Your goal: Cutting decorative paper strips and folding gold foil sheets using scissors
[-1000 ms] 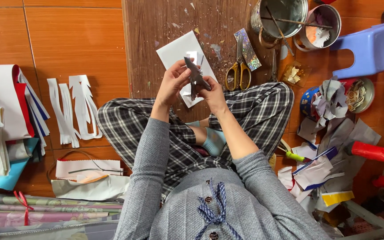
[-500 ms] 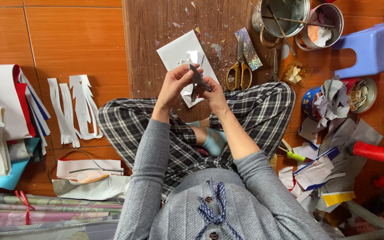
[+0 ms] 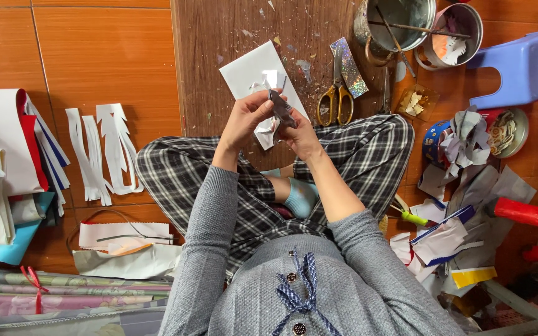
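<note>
On the scrap-strewn wooden board, both hands' grip pinches a grey paper piece.

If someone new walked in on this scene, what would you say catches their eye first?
First, the two hands at the centre: the left hand and right hand pinch a small crumpled grey-and-white paper piece above a white sheet on the wooden board. Next, the yellow-handled scissors just right of them, then the cut white paper strips on the floor to the left.
</note>
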